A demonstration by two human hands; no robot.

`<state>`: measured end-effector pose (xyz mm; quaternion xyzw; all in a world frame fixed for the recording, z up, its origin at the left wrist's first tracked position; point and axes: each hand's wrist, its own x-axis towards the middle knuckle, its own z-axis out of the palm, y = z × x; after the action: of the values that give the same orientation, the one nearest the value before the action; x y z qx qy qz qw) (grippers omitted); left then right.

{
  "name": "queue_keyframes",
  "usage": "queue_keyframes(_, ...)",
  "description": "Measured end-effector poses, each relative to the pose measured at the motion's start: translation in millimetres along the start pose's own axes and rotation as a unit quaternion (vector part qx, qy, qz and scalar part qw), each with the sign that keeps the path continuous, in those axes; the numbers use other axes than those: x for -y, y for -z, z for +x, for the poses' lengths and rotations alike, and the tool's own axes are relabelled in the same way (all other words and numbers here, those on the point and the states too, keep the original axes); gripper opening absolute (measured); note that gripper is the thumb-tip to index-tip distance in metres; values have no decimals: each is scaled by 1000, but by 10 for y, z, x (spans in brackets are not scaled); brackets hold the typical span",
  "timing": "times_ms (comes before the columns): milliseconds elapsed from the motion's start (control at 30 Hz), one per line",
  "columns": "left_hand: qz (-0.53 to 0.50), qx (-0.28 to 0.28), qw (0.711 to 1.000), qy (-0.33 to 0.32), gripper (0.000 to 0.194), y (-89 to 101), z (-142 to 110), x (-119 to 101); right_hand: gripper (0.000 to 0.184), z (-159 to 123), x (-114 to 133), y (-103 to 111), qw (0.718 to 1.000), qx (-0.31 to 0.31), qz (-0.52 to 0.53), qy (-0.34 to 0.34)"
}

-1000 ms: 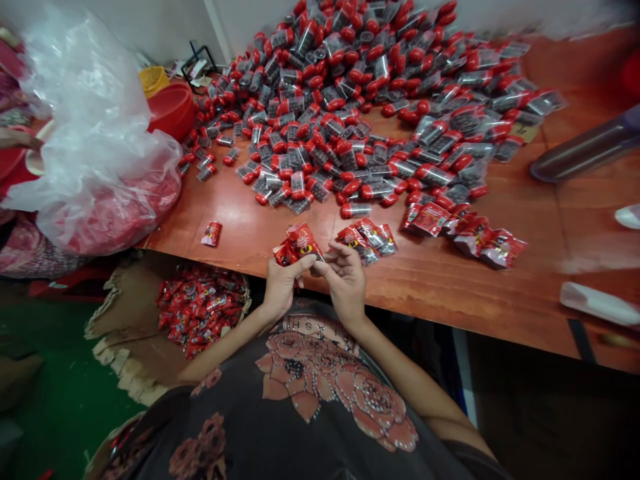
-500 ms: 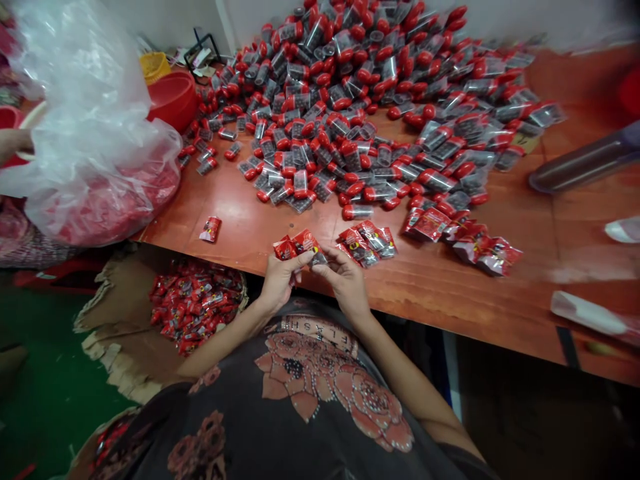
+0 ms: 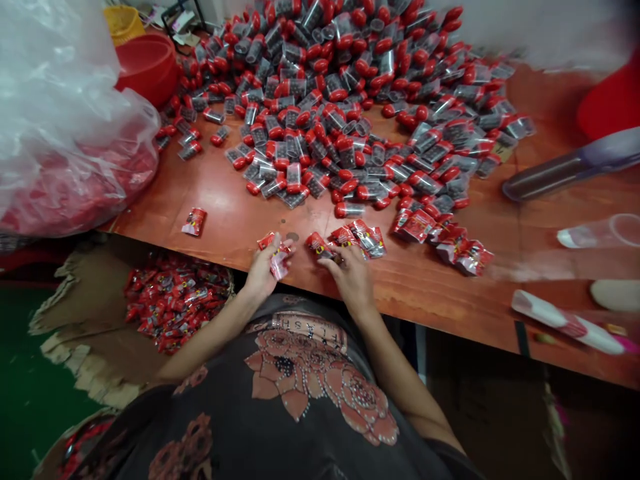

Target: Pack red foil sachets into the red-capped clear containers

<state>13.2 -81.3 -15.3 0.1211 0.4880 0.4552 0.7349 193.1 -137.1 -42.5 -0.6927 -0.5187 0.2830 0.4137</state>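
A narrow grip is held by the left hand (image 3: 259,275) on 1 red foil sachet (image 3: 277,259), and a 2nd sachet (image 3: 317,245) is pinched by the right hand (image 3: 351,280) at the near edge of the bench (image 3: 240,200). More sachets (image 3: 365,239) are laid just right of it, red-capped clear tubes (image 3: 300,113) are heaped on the far side, and a cardboard box (image 3: 85,320) of sachets is placed below, near left.
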Motion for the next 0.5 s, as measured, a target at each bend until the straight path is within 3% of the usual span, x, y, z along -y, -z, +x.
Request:
queue_keyframes(100,-40,0,999,18,20,37,37,-91,39,-8,66,20,998,6,-57,38)
queue_keyframes(267,-18,39,999,31,18,9,71,-2,27,46,333,-196,994,48,43,90)
queue_keyframes(500,19,35,999,11,28,-17,104,56,28,241,340,-369,971,93,216,-32)
